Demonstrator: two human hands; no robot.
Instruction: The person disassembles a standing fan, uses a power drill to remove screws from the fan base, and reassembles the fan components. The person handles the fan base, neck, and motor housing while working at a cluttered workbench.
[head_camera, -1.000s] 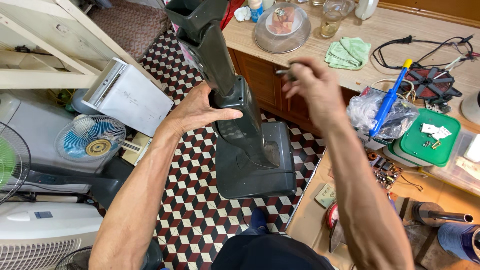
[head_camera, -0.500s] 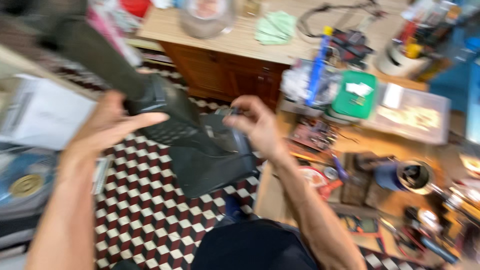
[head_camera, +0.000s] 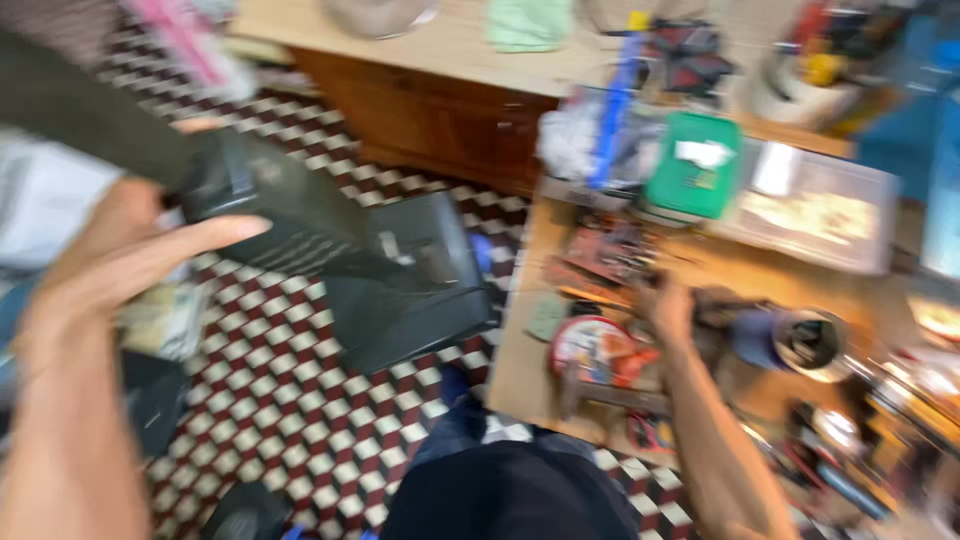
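Left hand (head_camera: 120, 255) keeps its grip on the vacuum (head_camera: 300, 225) neck, thumb and fingers wrapped round it. The unit is tilted, base over the checkered floor (head_camera: 290, 400) beside the bench (head_camera: 520, 370).

Change vs 0.5 s ago: right hand (head_camera: 668, 312) has left the vacuum body and is now on the bench among tools, next to a red round tin (head_camera: 590, 350). Finger spread: cannot tell, too blurred.

Likely meaning: support now on left hand only; right is fetching a tool.

Dark upright vacuum (head_camera: 330, 260) — tilted, floor-standing
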